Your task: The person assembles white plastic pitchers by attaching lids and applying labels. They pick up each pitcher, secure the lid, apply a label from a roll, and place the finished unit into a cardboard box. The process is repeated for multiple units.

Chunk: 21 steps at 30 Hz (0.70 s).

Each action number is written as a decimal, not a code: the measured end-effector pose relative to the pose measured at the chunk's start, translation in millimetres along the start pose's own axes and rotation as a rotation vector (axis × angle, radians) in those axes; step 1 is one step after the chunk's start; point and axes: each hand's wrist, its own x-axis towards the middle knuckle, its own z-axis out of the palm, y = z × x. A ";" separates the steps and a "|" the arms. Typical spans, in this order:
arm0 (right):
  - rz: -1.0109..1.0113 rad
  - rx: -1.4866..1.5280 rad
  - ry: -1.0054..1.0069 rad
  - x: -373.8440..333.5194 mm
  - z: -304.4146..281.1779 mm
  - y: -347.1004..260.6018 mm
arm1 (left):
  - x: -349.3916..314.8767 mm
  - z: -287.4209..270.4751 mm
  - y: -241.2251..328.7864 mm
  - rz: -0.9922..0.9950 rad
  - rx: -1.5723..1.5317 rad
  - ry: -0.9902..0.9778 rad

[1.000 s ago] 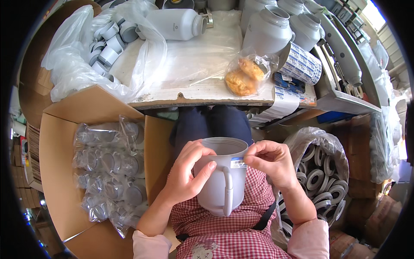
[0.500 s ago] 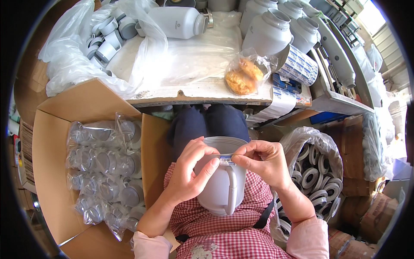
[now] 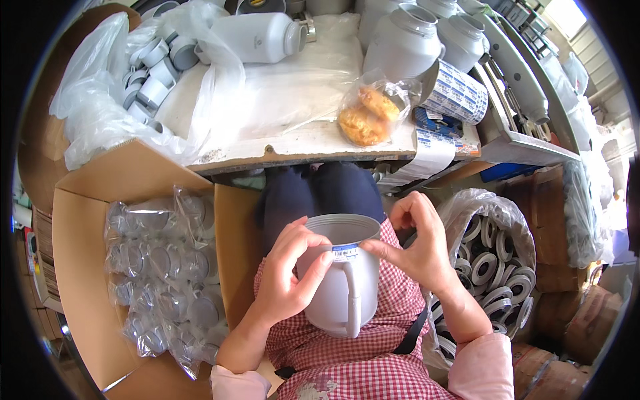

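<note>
A light grey plastic jug rests upright in my lap, its wide threaded mouth tipped away and its handle facing me. My left hand grips the jug by the left of its rim, thumb on the outer wall. Just under the rim, above the handle, sits a small white and blue barcode label. The thumb of my right hand touches the rim at the label's right end. Its other fingers are curled up and apart from the thumb.
An open carton of bagged grey pieces stands left. A plastic bag of rings is on the right. On the table ahead are grey cups, a lying jug, upright jugs, bagged fried food and a label roll.
My right fingers have lifted off the label and spread from the thumb, which stays by the rim. The label now lies flat along the jug. The whole view has shifted slightly.
</note>
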 end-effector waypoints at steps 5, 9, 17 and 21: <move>-0.200 0.409 -0.326 -6.0 13.4 29.6 | -8.1 5.5 18.8 -0.053 0.081 0.051; 0.498 1.161 0.010 -29.4 7.0 61.6 | -31.0 3.3 38.5 0.462 0.231 0.274; 0.385 0.531 0.103 -122.9 -34.2 168.7 | -14.0 -7.5 63.8 0.027 0.504 0.205; 0.813 -0.165 0.479 -188.0 -70.0 354.1 | 5.8 9.1 53.2 -0.160 0.272 0.145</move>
